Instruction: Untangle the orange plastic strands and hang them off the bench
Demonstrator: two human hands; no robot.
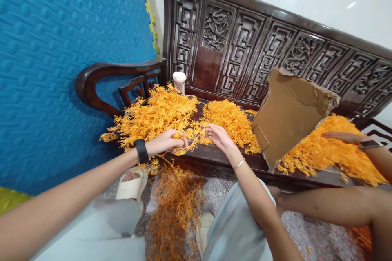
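My left hand (pixel 177 140), with a black band on the wrist, is curled round an orange plastic sprig (pixel 186 151) with thin branching stems. My right hand (pixel 219 135), wearing a bangle, is close by on the right; its fingers are bent together at the upper end of the sprig, and their tips are partly blurred. Beyond my left hand lies a loose heap of orange branching sprigs (pixel 156 112) on the dark wooden bench. A denser heap of small orange pieces (pixel 228 120) sits just past my right hand.
A cardboard sheet (pixel 290 110) stands tilted on the bench (pixel 214 153), beside another orange heap (pixel 324 151). A co-worker's hand (pixel 343 136) is over that heap. A lidded cup (pixel 179 82) stands at the carved backrest. Orange stems (pixel 174 212) cover the floor between my feet.
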